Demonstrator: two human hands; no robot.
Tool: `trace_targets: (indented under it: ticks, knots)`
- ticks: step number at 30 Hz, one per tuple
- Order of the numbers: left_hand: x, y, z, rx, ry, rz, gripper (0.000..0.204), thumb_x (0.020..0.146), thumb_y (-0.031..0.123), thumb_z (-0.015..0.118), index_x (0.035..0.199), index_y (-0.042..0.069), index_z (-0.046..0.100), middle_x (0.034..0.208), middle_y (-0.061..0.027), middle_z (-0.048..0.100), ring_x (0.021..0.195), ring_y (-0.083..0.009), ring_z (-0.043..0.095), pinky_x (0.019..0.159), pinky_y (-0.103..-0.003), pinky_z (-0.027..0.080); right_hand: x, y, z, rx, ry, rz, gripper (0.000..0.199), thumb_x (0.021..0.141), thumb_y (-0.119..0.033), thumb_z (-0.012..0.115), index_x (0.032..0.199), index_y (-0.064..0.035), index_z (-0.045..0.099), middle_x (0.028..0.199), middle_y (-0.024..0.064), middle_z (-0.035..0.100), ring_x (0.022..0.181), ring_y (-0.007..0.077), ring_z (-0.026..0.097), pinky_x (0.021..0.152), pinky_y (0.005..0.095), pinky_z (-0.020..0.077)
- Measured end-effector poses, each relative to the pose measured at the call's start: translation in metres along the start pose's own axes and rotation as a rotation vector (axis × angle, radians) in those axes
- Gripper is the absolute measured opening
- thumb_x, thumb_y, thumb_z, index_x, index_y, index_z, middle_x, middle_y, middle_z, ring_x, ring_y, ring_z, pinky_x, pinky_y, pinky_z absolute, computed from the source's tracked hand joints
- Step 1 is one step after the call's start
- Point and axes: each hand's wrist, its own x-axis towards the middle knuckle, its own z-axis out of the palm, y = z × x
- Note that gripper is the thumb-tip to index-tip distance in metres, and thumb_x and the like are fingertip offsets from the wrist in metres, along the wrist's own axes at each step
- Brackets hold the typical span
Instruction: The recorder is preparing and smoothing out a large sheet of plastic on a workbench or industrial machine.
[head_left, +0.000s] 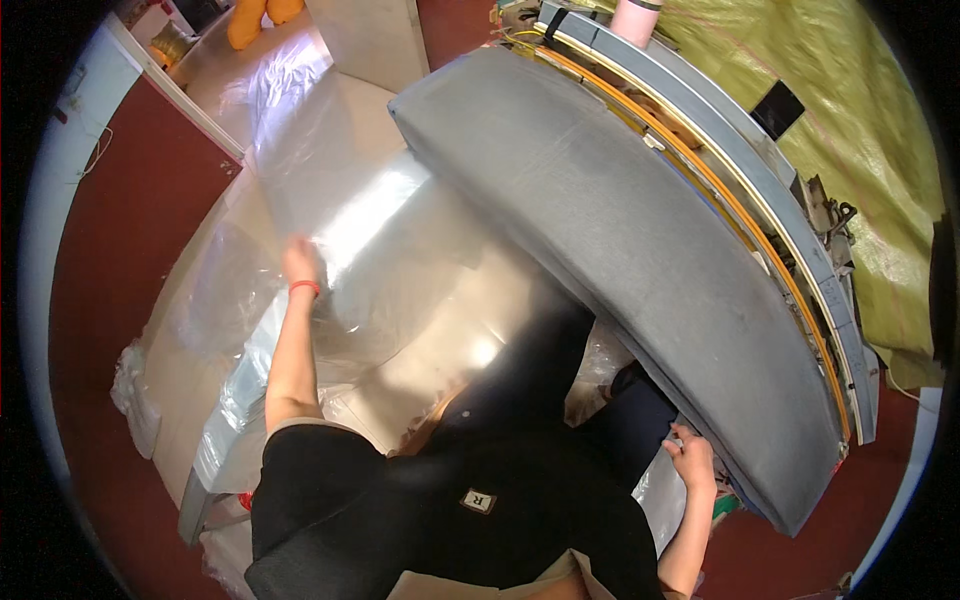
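Observation:
My left hand point(300, 261), a red band at its wrist, is stretched out over a large clear plastic sheet point(355, 215) on the left. Motion smears its fingers, so their grip does not show. Low on the right, my right hand point(692, 458) is closed, with thumb and fingertips pinched together. It is beside the near edge of a long grey cloth-like surface point(620, 200). Whatever lies between its fingertips is too small to make out. Clear plastic point(662, 495) hangs just left of that hand.
Behind the grey surface runs a long metal rail point(700, 75) with an orange strip point(720, 190). On it stand a pink cone point(635, 20) and a dark phone-like slab point(777, 110). Yellow-green sheeting point(840, 50) lies beyond. A plastic-wrapped bar point(235, 405) is at left, over red floor point(95, 320).

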Motion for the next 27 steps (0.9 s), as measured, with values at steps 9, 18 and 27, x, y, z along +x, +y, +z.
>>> trace_targets:
  ticks: [9,18,27]
  knots:
    - [-0.034,0.214,-0.141,-0.699,-0.054,0.616,0.004,0.082,-0.003,0.046,0.084,0.001,0.047,0.083,-0.0067,0.05,0.075,-0.0145,0.052,0.067,-0.028,0.044,0.055,-0.125,-0.038,0.324,0.054,-0.522,0.032,0.071,-0.011,0.062,0.101,-0.002,0.056,0.097,0.017,0.058,0.087,0.0316,0.057,0.074,0.0339,0.0458]
    - [-0.171,0.414,-0.173,-0.799,-0.286,1.664,0.013,0.065,0.014,0.056,0.069,0.01,0.044,0.063,-0.0022,0.041,0.053,-0.016,0.053,0.042,-0.027,0.044,0.015,-0.227,-0.094,1.263,0.194,-0.857,0.064,0.054,0.005,0.072,0.114,-0.0045,0.049,0.116,0.0118,0.05,0.102,0.0182,0.051,0.078,0.0295,0.0445]
    - [-0.178,0.478,-0.186,-0.994,-0.265,1.629,0.015,0.069,0.012,0.056,0.078,0.009,0.046,0.061,-0.0027,0.05,0.049,-0.0186,0.053,0.035,-0.029,0.038,-0.067,-0.005,-0.074,0.64,-0.001,-0.522,0.013,0.058,-0.011,0.068,0.061,-0.0027,0.059,0.058,0.0046,0.056,0.051,0.0122,0.053,0.048,0.0251,0.0392]
